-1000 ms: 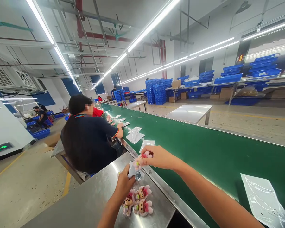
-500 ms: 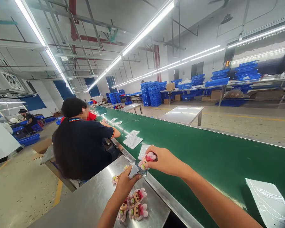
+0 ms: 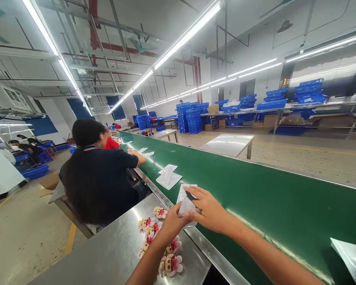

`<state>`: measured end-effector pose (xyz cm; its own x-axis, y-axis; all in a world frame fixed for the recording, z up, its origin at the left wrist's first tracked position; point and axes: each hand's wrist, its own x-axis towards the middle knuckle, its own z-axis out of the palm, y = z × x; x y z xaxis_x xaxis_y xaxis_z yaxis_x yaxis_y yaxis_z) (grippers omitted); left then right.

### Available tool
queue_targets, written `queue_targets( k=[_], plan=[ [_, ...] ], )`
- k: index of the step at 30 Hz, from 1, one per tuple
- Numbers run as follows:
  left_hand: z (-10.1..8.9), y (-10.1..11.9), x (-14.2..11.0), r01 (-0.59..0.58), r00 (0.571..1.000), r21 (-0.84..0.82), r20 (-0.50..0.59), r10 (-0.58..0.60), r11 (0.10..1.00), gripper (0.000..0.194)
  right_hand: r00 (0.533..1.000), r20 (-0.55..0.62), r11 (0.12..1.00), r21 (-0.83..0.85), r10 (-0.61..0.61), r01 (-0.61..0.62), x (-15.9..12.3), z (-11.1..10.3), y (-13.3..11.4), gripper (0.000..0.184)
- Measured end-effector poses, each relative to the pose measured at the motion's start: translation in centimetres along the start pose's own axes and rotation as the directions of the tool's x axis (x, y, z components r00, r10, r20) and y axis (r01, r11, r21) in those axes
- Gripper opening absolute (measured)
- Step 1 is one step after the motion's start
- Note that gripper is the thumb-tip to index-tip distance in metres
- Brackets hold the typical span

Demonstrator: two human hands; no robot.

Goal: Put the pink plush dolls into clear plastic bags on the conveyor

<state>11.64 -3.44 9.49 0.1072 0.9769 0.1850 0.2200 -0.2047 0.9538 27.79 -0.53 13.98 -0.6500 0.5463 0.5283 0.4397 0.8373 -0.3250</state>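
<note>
My left hand (image 3: 175,225) is closed around a small whitish plastic bag (image 3: 186,206) above the near edge of the green conveyor belt (image 3: 255,198). My right hand (image 3: 211,209) has its fingers and thumb closed about the bag's upper right side. The pink doll seen earlier in the right hand is hidden now, and I cannot tell whether it is inside the bag. Below my left forearm, several small pink rabbit-eared dolls (image 3: 171,264) lie on the steel table (image 3: 106,253). Just behind the hands a flat silvery packet (image 3: 182,192) rests on the belt.
Farther up the belt lie more silvery packets (image 3: 168,178); another packet (image 3: 354,257) is at the lower right. A co-worker in a dark shirt (image 3: 103,182) sits at left, arms over the belt edge. A white table (image 3: 228,143) and blue crate stacks (image 3: 192,118) stand beyond.
My right hand has moved down to the bag, and the doll it held has gone from sight. Both hands are now together. The right-hand packet lies nearer the lower right corner.
</note>
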Motion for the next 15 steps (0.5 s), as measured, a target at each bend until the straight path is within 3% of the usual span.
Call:
queue_targets(
  k=[2,4,6,7,9,10,13,15],
  plan=[
    [0.7,0.0,1.0,-0.037,0.985,-0.070,0.168,0.048,0.997,0.033,0.993,0.079,0.995,0.029,0.088,-0.091,-1.1,-0.9,0.9,0.032],
    [0.6,-0.4,2.7,-0.043,0.935,-0.100,0.346,0.076,0.994,0.042,0.969,0.146,0.970,0.110,0.201,-0.218,-2.2,-2.3,2.1,0.033],
    [-0.3,-1.1,4.9,-0.065,0.918,-0.013,0.391,0.065,0.998,0.051,0.930,0.169,0.913,0.198,0.325,-0.355,-3.3,-3.7,4.0,0.035],
    [-0.9,-1.7,6.1,-0.085,0.938,0.097,0.343,0.047,0.992,0.054,0.903,0.168,0.881,0.209,0.396,-0.425,-3.9,-4.3,5.1,0.038],
    [-1.8,-3.2,8.4,-0.101,0.964,0.436,0.265,-0.021,0.894,0.060,0.837,0.164,0.827,0.140,0.522,-0.544,-5.2,-4.9,7.8,0.043],
    [-2.0,-4.1,9.2,-0.098,0.966,0.521,0.255,-0.046,0.848,0.069,0.805,0.163,0.806,0.076,0.571,-0.587,-5.9,-5.0,9.2,0.046],
    [-1.4,-6.8,10.1,-0.154,0.918,0.723,0.357,-0.174,0.674,0.090,0.736,0.207,0.759,-0.063,0.645,-0.648,-7.6,-5.0,13.2,0.047],
    [-0.4,-8.0,9.6,-0.250,0.889,0.800,0.413,-0.198,0.545,0.077,0.676,0.206,0.705,-0.150,0.708,-0.693,-8.2,-5.0,15.0,0.046]
  ],
)
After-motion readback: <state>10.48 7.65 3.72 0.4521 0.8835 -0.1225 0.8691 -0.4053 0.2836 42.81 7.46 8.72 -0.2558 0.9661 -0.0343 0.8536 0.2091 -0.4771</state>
